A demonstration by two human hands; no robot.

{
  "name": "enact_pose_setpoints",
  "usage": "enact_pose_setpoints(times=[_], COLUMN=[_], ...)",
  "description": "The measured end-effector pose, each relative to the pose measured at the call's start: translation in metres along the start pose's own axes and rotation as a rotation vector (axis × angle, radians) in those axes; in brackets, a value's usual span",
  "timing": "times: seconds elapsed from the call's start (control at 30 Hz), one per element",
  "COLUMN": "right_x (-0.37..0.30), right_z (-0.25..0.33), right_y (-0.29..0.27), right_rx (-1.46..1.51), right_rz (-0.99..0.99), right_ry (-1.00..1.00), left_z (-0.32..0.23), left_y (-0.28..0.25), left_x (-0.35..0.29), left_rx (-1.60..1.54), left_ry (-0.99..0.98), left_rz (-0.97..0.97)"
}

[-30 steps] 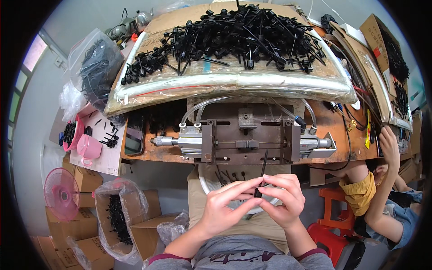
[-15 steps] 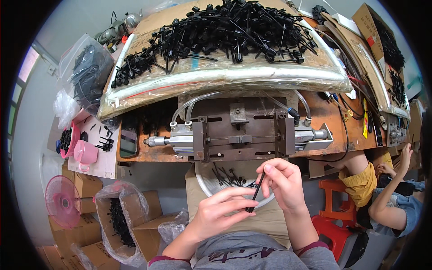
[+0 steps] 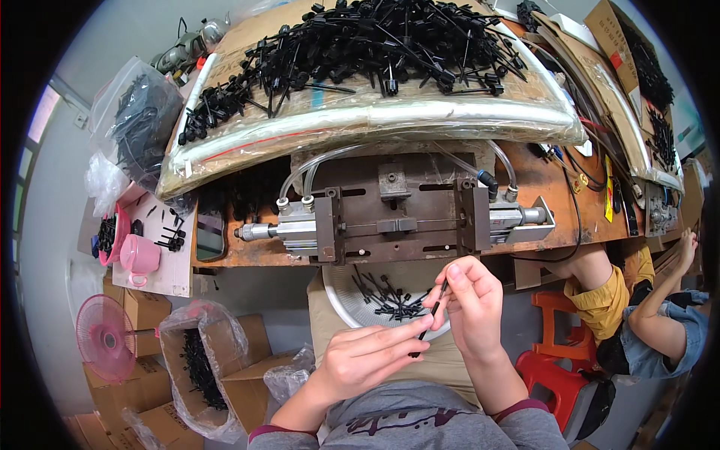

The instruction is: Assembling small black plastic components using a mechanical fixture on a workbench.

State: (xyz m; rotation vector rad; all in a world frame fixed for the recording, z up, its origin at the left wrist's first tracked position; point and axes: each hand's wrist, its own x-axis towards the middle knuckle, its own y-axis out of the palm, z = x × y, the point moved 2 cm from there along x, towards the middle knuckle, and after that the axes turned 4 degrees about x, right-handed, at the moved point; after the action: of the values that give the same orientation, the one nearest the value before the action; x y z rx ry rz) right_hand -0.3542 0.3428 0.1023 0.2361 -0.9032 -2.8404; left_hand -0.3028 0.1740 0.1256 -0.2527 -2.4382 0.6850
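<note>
Above my lap, both hands hold one slim black stick-shaped part [image 3: 435,308], tilted with its upper end to the right. My right hand [image 3: 474,304] pinches it near the top between thumb and fingertips. My left hand [image 3: 371,351] is closed on its lower end, fingers nearly straight and pressed together. A thinner stretch shows near the top of the part; the fingers hide some of it. Just beyond my hands, a white basket [image 3: 335,306] on my lap holds several similar black parts [image 3: 390,296].
A bench fixture with two air cylinders [image 3: 395,225] stands ahead. Behind it, black parts [image 3: 375,49] are heaped on a wrapped cardboard tray [image 3: 360,124]. Pink fan [image 3: 105,336], pink mug [image 3: 140,253] and a lined box [image 3: 199,371] are left. A co-worker [image 3: 660,322] sits right, near red stools [image 3: 551,382].
My left fingers have straightened and drawn closer together along the part. My right hand has risen slightly, still pinching it. The view has shifted a little.
</note>
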Motion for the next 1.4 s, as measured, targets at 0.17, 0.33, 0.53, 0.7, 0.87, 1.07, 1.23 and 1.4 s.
enact_pose_setpoints(times=[0.17, 0.33, 0.53, 0.7, 0.87, 1.07, 1.23, 1.4], right_x=[-0.0018, -0.0033, -0.0023, -0.005, -0.007, -0.0068, -0.0067, -0.0071], right_z=[-0.0014, -0.0008, -0.0013, 0.0, -0.0001, -0.0017, -0.0022, -0.005], right_y=[0.0001, -0.0002, -0.0017, -0.0008, 0.0003, 0.0011, 0.0002, 0.0002], right_rx=[0.011, -0.049, -0.048, -0.072, -0.099, -0.095, -0.103, -0.075], right_rz=[0.005, -0.006, -0.004, 0.002, 0.035, 0.056, 0.051, 0.032], right_ry=[0.006, -0.059, -0.063, -0.073, -0.089, -0.091, -0.092, -0.069], left_z=[-0.0005, -0.0002, 0.0, 0.0017, 0.0039, 0.0039, 0.0057, 0.0064], left_y=[-0.0001, 0.0016, 0.0022, 0.0038, 0.0044, 0.0042, 0.0063, 0.0065], left_x=[0.0011, 0.0014, 0.0032, 0.003, 0.0014, 0.0014, 0.0015, 0.0007], left_rx=[0.011, 0.003, 0.014, 0.005, -0.023, -0.026, -0.03, -0.009], left_ry=[0.029, 0.028, 0.032, 0.032, 0.014, 0.004, -0.005, -0.017], left_rz=[-0.009, -0.009, -0.003, -0.013, -0.03, -0.032, -0.037, -0.024])
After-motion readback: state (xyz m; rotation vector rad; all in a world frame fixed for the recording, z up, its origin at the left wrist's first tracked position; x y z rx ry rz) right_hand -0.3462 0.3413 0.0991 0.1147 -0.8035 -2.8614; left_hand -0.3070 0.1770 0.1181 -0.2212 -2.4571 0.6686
